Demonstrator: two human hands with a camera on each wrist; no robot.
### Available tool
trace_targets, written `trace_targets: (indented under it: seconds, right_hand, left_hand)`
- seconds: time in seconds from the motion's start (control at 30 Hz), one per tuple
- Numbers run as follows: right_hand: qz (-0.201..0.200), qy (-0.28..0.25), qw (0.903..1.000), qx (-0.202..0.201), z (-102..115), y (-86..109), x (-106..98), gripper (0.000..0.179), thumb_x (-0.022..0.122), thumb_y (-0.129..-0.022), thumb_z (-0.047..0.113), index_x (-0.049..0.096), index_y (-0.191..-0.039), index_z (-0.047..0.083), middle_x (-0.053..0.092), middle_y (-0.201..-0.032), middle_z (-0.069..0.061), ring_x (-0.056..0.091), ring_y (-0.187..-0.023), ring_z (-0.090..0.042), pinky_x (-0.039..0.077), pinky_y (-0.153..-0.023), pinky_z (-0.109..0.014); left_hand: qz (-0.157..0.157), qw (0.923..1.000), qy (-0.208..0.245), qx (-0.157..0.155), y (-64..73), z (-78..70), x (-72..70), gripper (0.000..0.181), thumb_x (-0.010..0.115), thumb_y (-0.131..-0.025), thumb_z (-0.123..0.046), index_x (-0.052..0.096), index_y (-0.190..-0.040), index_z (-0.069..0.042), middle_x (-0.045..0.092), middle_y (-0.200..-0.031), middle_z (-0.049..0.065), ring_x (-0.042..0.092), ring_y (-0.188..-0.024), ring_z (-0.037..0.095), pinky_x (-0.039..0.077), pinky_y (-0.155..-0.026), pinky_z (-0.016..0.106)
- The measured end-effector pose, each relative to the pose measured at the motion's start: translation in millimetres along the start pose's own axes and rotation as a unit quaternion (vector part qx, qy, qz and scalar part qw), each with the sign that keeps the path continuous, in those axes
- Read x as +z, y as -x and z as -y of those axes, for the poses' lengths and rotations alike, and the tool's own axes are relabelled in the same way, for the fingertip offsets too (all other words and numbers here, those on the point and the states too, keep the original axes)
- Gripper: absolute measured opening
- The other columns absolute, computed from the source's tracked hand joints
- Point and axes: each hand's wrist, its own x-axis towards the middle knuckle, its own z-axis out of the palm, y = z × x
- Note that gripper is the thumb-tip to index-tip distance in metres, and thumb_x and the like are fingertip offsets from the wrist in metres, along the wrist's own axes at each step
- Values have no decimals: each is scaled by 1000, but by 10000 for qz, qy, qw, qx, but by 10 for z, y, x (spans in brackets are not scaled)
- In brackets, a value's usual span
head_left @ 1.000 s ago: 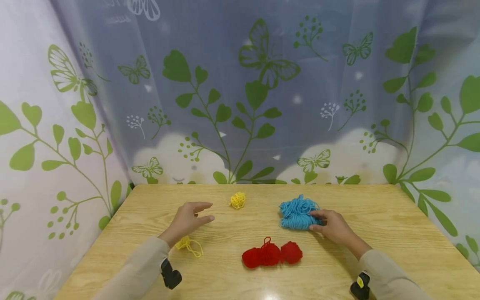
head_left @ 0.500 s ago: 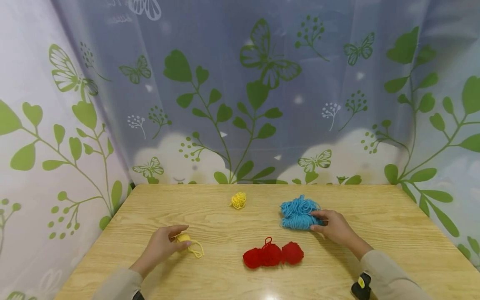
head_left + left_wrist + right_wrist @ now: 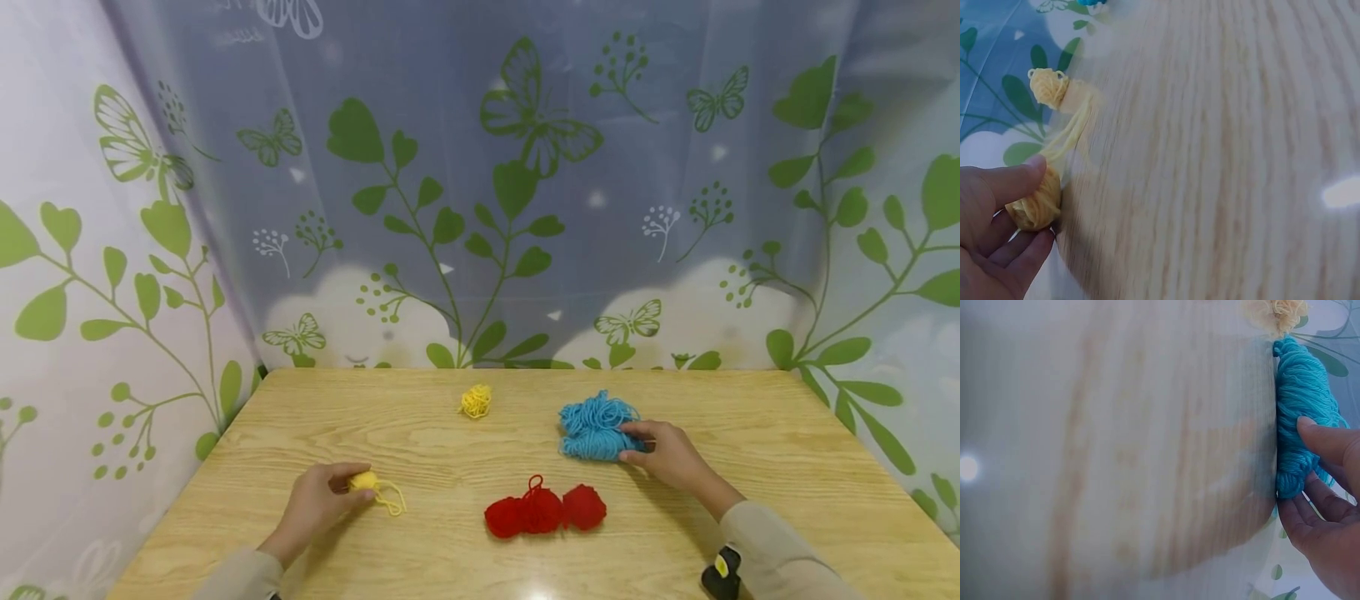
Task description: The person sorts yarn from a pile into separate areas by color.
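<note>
On the left of the table, my left hand (image 3: pixel 317 500) pinches a small yellow yarn ball (image 3: pixel 1036 203) between thumb and fingers; a loose loop of its strand trails to the right. Over on the right, my right hand (image 3: pixel 671 454) holds the near end of a blue yarn skein (image 3: pixel 1300 406), thumb on one side and fingers on the other. A second blue yarn bundle (image 3: pixel 600 408) lies right behind that skein, touching it. Part of the left ball is hidden by the hand in the head view.
Several red yarn balls (image 3: pixel 542 510) sit in a row at the front middle of the wooden table (image 3: pixel 442 567). Another yellow yarn ball (image 3: pixel 476 402) lies near the back edge. A patterned curtain (image 3: pixel 450 208) hangs behind the table.
My left hand has come back and down to the left from above the table and has taken hold of the yellow yarn ball. The right hand has stayed at the blue skein.
</note>
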Motion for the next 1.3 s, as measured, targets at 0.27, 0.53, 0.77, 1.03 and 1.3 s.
trace_targets:
  seconds: [0.27,0.53,0.77,1.03,1.3]
  right_hand:
    - [34,-13,10000,-19,24,-13,16,41,72,-85,8,61,-122,-7,57,-126,-29,57,-112,-44,54,-85,-45]
    - [146,-42,9998,-120,114,2,-51,40,70,-88,14,62,-123,-3,58,-126,-25,57,-113,-42,52,-89,-47]
    - [97,-143,9985,-511,323,-104,-177,44,68,-90,20,60,-126,-4,59,-126,-23,55,-116,-42,46,-95,-53]
    - [239,-246,9965,-764,711,-439,-124,47,68,-90,23,58,-130,2,59,-128,-20,54,-119,-38,46,-97,-50]
    - [437,-658,9934,-832,1127,-811,96,47,67,-92,23,56,-133,4,57,-132,-17,50,-124,-37,41,-103,-50]
  left_hand:
    - [-20,9999,27,-161,6,22,-26,42,83,-71,-15,72,-109,-2,69,-112,17,68,-96,28,56,-79,32]
    - [-39,9992,183,-349,24,55,-38,42,83,-71,-16,72,-110,-3,69,-112,17,68,-92,24,56,-76,29]
    - [-60,9994,46,-339,16,75,-55,43,84,-71,-19,72,-110,-4,68,-114,17,68,-95,25,56,-78,32]
    - [-63,9995,32,-319,-1,71,-40,44,84,-71,-20,72,-111,-4,68,-113,19,68,-95,27,56,-78,32]
    - [-45,9994,76,-328,8,27,-26,44,83,-71,-17,71,-111,-3,68,-113,19,67,-99,29,56,-79,33]
